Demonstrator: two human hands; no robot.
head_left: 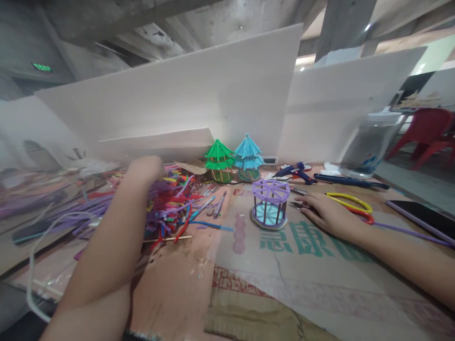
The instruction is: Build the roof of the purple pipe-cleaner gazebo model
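Note:
My left hand (pixel 146 169) reaches over a heap of coloured pipe cleaners (pixel 165 203); its fingers are hidden behind the back of the hand. My right hand (pixel 320 210) lies low over the cardboard, palm down, fingers stretched out. Pointed metal tips (pixel 295 205) show by its fingertips, and yellow and red looped handles (pixel 350 202) lie behind it; whether these are one tool I cannot tell. Left of that hand stands a small purple frame (pixel 270 192) with dark posts on a light-blue base. Two small tiered pavilions stand behind, one green (pixel 219 158), one blue (pixel 248 156).
A blue hot glue gun (pixel 296 171) lies at the back, near a clear plastic jar (pixel 371 144). A phone (pixel 423 218) is at the right. Printed cardboard (pixel 245 293) covers part of the table. White boards (pixel 199 94) stand behind, and a white cable (pixel 33 265) hangs at left.

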